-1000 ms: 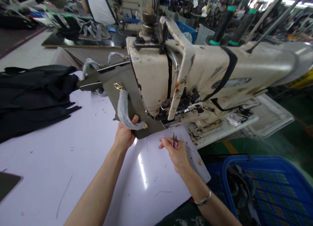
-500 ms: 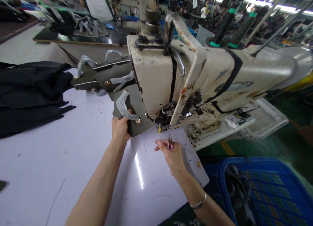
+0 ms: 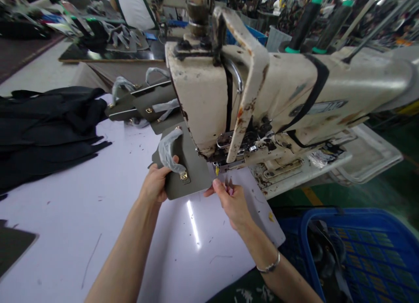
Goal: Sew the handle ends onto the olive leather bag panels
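Machine: a cream industrial sewing machine (image 3: pixel 262 84), chipped and stained, overhanging the table's far right.
Table: a white table (image 3: pixel 81 242), with black fabric (image 3: pixel 42 128) heaped at left.
Bag: an olive leather bag (image 3: pixel 190 174), its handle wrapped in plastic, held against the machine's near end.
Left hand (image 3: pixel 155 185): curled fingers (image 3: pixel 157 176) grip the bag's edge.
Right hand (image 3: pixel 232 204): pressed-together fingers (image 3: pixel 219 187) pinch small pink-handled snips (image 3: pixel 229 185), just beside the bag.

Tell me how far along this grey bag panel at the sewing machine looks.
Done: the grey bag panel already carries a plastic-wrapped handle and a gold metal fitting. In hand: the left hand holds the panel against the cream industrial sewing machine, and the right hand pinches small pink-handled snips. Left: the black fabric pieces apparently remain, lying untouched on the white table.
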Action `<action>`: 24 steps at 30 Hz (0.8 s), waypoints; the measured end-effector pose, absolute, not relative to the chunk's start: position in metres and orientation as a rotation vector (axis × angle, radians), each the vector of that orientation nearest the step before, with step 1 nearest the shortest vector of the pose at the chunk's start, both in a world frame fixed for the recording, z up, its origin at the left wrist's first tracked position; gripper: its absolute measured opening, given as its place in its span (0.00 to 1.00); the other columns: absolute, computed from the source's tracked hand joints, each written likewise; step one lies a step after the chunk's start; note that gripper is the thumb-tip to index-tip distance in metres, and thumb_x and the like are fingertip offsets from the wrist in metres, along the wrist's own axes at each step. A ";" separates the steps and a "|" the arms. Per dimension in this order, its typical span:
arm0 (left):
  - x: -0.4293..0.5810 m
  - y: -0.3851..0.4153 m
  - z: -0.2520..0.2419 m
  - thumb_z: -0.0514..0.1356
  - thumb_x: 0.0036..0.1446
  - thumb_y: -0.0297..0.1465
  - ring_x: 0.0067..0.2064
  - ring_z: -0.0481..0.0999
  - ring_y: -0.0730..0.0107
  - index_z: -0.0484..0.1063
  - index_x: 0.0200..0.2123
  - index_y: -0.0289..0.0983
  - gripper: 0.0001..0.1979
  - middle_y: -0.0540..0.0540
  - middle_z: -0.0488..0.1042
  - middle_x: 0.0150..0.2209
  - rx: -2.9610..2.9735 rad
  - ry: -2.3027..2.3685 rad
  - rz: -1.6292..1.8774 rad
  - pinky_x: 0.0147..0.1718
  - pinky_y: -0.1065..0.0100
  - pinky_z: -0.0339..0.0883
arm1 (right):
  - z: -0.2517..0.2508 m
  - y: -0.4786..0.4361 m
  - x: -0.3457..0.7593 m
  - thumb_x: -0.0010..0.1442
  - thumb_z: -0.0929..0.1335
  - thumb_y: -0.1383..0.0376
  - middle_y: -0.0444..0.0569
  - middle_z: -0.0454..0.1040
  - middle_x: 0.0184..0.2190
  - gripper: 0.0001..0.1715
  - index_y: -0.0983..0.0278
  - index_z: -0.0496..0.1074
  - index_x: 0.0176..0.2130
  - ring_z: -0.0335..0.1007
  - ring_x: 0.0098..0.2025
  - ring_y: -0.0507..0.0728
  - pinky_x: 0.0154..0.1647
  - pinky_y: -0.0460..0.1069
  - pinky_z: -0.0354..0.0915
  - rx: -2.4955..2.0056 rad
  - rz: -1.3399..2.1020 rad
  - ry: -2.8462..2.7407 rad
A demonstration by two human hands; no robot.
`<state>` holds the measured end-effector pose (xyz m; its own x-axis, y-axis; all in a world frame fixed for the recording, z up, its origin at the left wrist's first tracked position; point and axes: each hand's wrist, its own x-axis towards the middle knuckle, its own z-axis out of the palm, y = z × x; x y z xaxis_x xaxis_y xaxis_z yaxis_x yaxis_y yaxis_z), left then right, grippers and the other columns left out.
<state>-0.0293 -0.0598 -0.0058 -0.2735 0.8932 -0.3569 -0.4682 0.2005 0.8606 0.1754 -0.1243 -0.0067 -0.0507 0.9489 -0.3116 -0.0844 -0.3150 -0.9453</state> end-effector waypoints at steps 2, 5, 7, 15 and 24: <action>-0.019 -0.059 -0.006 0.77 0.40 0.32 0.27 0.82 0.60 0.79 0.36 0.31 0.20 0.43 0.83 0.31 0.505 1.223 1.390 0.29 0.62 0.82 | -0.004 -0.123 0.174 0.62 0.70 0.43 0.46 0.75 0.21 0.29 0.63 0.85 0.29 0.66 0.27 0.52 0.32 0.48 0.59 -1.351 1.510 -1.004; -0.012 -0.058 -0.007 0.77 0.37 0.29 0.29 0.83 0.56 0.80 0.38 0.31 0.21 0.42 0.83 0.31 0.498 1.190 1.344 0.31 0.58 0.83 | -0.004 -0.119 0.173 0.60 0.72 0.45 0.43 0.69 0.16 0.27 0.64 0.84 0.27 0.58 0.22 0.50 0.27 0.47 0.53 -1.348 1.497 -0.953; -0.011 -0.058 -0.008 0.76 0.35 0.27 0.30 0.83 0.54 0.81 0.39 0.31 0.23 0.42 0.83 0.31 0.455 1.185 1.329 0.31 0.57 0.83 | -0.005 -0.115 0.172 0.59 0.73 0.45 0.43 0.68 0.15 0.27 0.65 0.82 0.25 0.52 0.20 0.48 0.24 0.47 0.49 -1.312 1.519 -0.907; -0.013 -0.053 -0.011 0.72 0.32 0.23 0.33 0.85 0.51 0.78 0.31 0.32 0.17 0.42 0.83 0.31 0.301 1.191 1.277 0.34 0.56 0.84 | -0.008 -0.100 0.171 0.53 0.75 0.46 0.52 0.79 0.21 0.32 0.62 0.61 0.16 0.33 0.16 0.44 0.20 0.49 0.31 -1.116 1.810 -0.696; -0.005 -0.042 -0.007 0.71 0.31 0.22 0.33 0.84 0.48 0.77 0.37 0.34 0.23 0.45 0.82 0.29 0.480 1.296 1.380 0.33 0.52 0.83 | -0.013 -0.090 0.164 0.59 0.73 0.54 0.43 0.73 0.17 0.20 0.61 0.81 0.21 0.64 0.23 0.52 0.30 0.48 0.58 -1.439 1.229 -1.000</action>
